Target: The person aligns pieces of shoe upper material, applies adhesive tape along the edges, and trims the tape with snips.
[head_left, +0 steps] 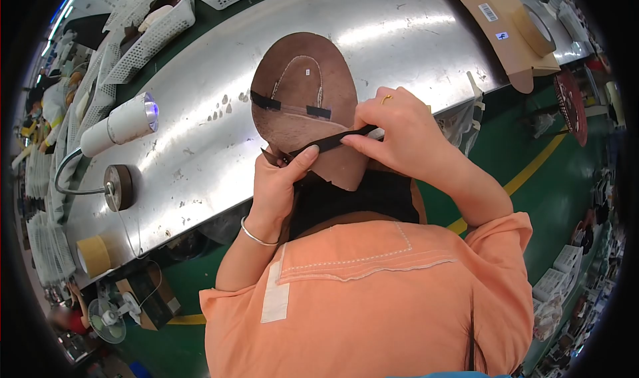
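A brown oval leather-like piece (303,65) lies at the table's near edge, its lower part hanging over toward my lap. White stitching forms an arch on it, and two short black patches sit at the arch's lower ends. A black strip (336,140) stretches across its lower part. My left hand (276,188) is closed, its thumb pressing on the strip's left end at the piece's edge. My right hand (403,128) pinches the strip's other end between thumb and fingers. Something pale and shiny shows beneath that grip; I cannot tell what it is.
A white lamp (120,125) on a bendable neck stands left on the metal table (200,148). A tape roll (93,256) is at the left edge. Cardboard (499,28) with another tape roll (530,30) lies back right. White baskets (153,42) line the far side.
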Demonstrator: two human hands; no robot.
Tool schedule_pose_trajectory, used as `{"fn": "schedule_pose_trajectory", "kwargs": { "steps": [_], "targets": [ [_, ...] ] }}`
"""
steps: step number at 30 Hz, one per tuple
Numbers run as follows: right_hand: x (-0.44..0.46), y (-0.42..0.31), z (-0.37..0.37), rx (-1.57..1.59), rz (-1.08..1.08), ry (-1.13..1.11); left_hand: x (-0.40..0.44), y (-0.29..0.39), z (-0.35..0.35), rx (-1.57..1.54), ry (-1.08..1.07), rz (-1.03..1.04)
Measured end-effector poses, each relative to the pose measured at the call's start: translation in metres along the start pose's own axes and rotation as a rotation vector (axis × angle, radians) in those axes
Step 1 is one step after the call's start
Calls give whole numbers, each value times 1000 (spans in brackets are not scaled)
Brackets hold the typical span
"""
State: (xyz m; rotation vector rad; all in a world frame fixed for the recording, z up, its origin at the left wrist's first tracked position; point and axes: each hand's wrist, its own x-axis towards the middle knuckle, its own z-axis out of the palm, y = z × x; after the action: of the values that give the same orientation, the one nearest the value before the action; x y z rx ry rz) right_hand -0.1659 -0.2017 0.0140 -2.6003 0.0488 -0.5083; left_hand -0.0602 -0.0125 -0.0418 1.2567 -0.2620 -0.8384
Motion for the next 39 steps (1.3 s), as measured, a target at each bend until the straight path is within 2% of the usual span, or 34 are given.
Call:
{"fn": "schedule_pose_trajectory", "kwargs": {
  "steps": [5, 8, 11, 20, 23, 29, 35, 39],
  "targets": [
    [6, 4, 3, -98, -26, 126, 2, -2, -4, -62, -1, -2],
    [6, 8, 6, 32, 23, 114, 2, 0, -2, -80, 7, 4],
    [9, 2, -5, 171, 140, 36, 1, 3, 1, -84, 14, 6],
    [19, 14, -7, 226, 251, -74, 1, 3, -1, -101, 6, -8],
    [18, 10, -20, 609, 355, -299, 0, 4, 2, -82, 28, 11],
    [21, 18, -17, 541, 457, -251, 0, 1, 2, -88, 2, 27],
    [27, 28, -8, 445, 403, -260, -1, -3, -3, -113, -16, 30],
    [28, 31, -5, 490, 395, -258, -2, -3, -4, -125, -31, 35]
  ]
}}
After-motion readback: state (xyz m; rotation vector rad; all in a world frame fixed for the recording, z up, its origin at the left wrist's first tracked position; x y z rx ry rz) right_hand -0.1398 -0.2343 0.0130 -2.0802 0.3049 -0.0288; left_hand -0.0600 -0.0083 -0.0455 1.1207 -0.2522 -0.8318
